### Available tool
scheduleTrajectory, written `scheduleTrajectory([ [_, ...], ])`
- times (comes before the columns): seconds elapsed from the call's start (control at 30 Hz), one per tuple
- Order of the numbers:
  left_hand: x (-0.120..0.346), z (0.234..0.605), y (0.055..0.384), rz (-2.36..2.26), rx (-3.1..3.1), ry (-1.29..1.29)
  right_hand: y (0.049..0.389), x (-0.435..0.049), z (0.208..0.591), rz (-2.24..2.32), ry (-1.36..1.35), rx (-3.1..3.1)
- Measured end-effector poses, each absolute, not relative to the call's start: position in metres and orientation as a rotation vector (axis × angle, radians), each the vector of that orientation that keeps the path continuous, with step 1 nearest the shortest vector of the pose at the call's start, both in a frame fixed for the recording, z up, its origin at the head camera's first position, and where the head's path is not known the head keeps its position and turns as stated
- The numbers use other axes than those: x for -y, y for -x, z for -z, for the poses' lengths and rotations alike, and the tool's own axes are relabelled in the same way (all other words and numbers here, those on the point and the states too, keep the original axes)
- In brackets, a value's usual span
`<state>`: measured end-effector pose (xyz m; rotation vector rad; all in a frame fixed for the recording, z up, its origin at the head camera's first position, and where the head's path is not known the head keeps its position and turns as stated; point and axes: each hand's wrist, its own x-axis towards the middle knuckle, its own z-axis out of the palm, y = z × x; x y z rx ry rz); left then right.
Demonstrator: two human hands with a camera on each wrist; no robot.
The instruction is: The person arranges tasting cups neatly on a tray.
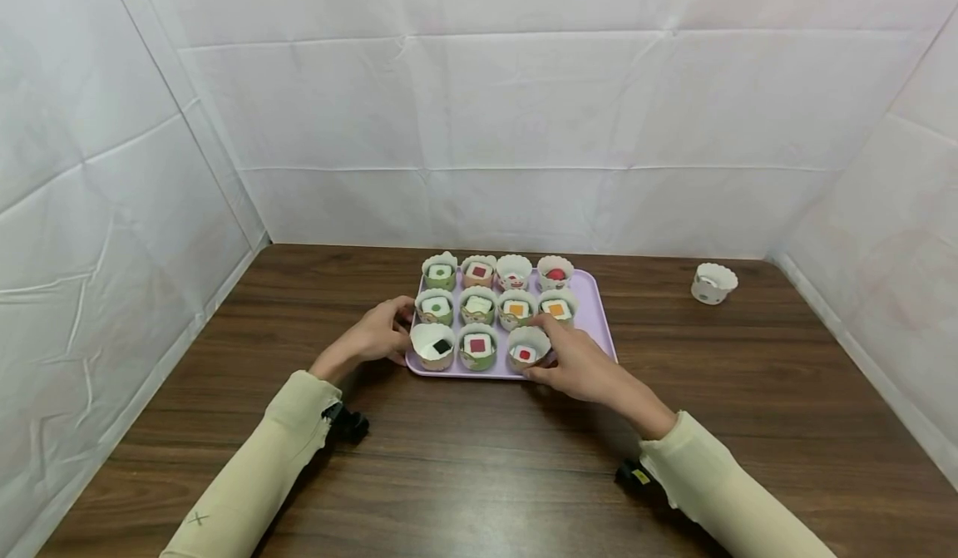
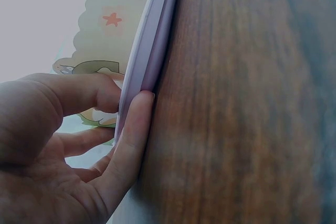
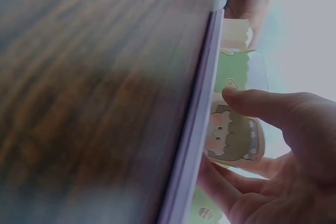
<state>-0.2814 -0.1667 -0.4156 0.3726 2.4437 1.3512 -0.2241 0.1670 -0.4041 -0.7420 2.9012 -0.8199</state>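
Note:
A lilac tray [image 1: 601, 325] holds rows of scalloped paper baking cups, several in all. Small pieces with white, black, orange, green or red tops lie inside them. My left hand [image 1: 372, 333] grips the tray's left edge; in the left wrist view one finger [image 2: 137, 119] lies against the rim's outer side. My right hand [image 1: 582, 364] holds the rightmost paper baking cup [image 1: 527, 343] of the front row, which has a red-topped white piece in it. In the right wrist view the thumb and fingers lie around that cup's printed side [image 3: 231, 135], close to the tray's rim.
One more paper baking cup [image 1: 713, 285] stands apart on the brown wooden table [image 1: 479, 466], at the far right. White sheeting [image 1: 516, 109] hangs along the back and both sides. Bare tray surface shows to the right of the cups.

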Motion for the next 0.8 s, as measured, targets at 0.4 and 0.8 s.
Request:
scheduleTrajectory([
  [0.4, 0.167, 0.415, 0.281, -1.359, -2.435, -0.368, 0.223, -0.175, 0.39, 0.774, 0.749, -2.839],
  [0.8, 0.167, 0.416, 0.282, -1.358, -2.444, -0.374, 0.227, -0.193, 0.37, 0.915, 0.748, -2.95],
])
